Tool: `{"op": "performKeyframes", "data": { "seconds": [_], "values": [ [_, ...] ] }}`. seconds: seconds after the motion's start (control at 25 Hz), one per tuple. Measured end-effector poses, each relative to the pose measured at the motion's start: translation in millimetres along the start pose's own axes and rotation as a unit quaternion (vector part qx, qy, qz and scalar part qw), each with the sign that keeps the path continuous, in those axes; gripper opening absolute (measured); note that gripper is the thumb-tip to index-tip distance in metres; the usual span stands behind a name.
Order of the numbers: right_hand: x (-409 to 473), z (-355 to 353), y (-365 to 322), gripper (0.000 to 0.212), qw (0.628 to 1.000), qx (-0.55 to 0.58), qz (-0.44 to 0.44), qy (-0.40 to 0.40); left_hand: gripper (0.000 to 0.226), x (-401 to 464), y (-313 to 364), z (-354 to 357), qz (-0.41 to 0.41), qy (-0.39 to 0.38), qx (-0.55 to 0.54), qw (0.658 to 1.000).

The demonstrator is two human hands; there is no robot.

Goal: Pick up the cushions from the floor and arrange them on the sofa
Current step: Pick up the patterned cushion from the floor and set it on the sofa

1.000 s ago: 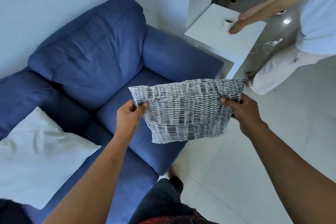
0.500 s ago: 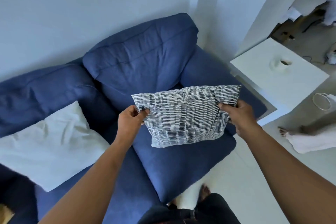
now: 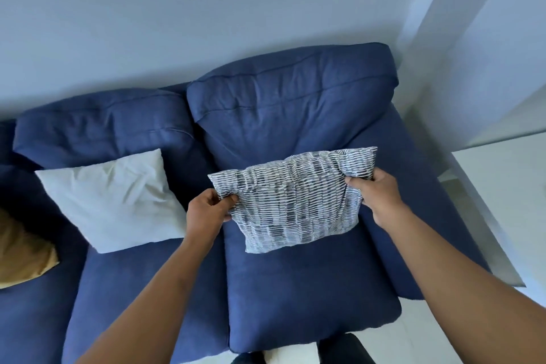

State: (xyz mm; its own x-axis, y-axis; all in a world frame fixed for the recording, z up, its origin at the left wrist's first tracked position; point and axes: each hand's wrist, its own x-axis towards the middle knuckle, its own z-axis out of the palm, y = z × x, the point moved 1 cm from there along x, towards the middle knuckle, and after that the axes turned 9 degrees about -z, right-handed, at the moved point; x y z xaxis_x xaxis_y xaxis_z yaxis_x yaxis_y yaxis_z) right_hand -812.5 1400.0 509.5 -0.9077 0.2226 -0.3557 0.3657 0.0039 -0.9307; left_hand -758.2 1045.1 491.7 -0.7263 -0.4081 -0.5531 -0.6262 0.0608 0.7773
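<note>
A grey-and-white patterned cushion (image 3: pixel 295 201) hangs in the air over the right seat of the blue sofa (image 3: pixel 310 289). My left hand (image 3: pixel 206 213) grips its upper left corner and my right hand (image 3: pixel 375 195) grips its upper right corner. A white cushion (image 3: pixel 115 198) leans against the backrest on the middle seat. A mustard-yellow cushion (image 3: pixel 20 254) lies at the left edge of the view, partly cut off.
The sofa's right armrest (image 3: pixel 428 186) stands next to a white side table (image 3: pixel 517 186). A pale wall (image 3: pixel 206 9) runs behind the backrests. Light floor tiles (image 3: pixel 428 343) show at the sofa's front edge, by my dark trouser legs.
My view has turned left to face the sofa squarely. The patterned cushion, held at both corners, now hangs over the right seat. The other person and most of the side table left the view.
</note>
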Motion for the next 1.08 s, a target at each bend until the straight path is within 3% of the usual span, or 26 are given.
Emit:
{"op": "performKeyframes", "data": {
  "seconds": [0.28, 0.56, 1.08],
  "values": [
    [81, -5, 12, 0.026, 0.999, -0.015, 0.024, -0.031, 0.025, 19, 12, 48, -0.052, 0.059, -0.005, 0.997],
    [134, 19, 26, 0.031, 0.998, -0.037, 0.028, -0.04, 0.008, 93, 26, 64, -0.049, 0.085, 0.019, 0.995],
    [259, 75, 55, 0.014, 0.997, -0.078, 0.014, -0.022, 0.015, 228, 29, 86, -0.049, 0.13, 0.067, 0.988]
  ]
}}
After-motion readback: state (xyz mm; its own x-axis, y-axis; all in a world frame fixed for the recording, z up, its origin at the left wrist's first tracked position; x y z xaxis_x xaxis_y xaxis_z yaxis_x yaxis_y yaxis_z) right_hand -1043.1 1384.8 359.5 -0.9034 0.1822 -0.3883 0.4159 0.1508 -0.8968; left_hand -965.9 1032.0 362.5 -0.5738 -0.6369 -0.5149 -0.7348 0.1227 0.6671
